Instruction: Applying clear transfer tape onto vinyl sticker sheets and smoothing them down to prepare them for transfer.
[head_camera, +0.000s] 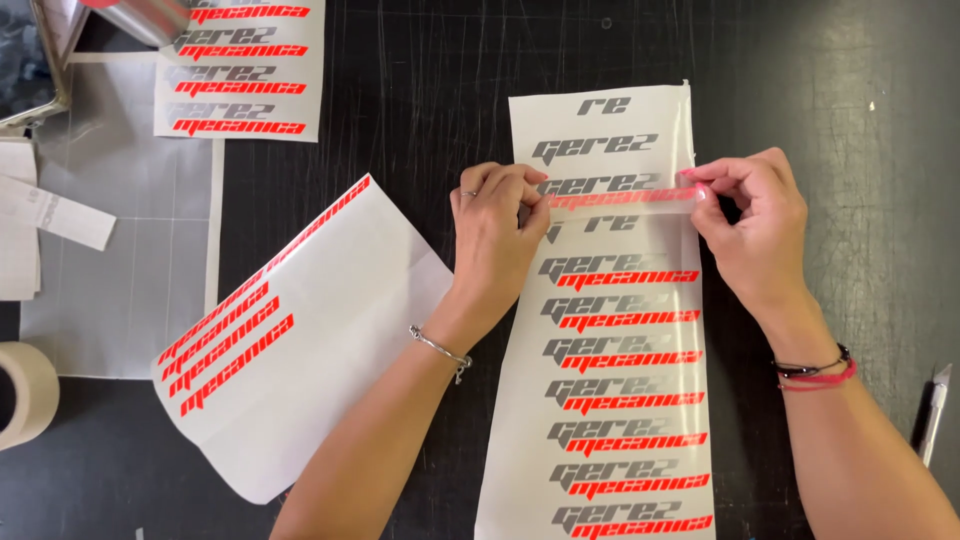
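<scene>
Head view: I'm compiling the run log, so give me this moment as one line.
left hand: pinching strip end | right hand: pinching other end | red lettering strip: held across decal sheet | knife: right, untouched

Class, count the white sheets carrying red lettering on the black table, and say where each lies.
3. One long sheet under both hands, one curled sheet left of it, one sheet at top left, cut off by the frame. Others may be hidden.
</scene>
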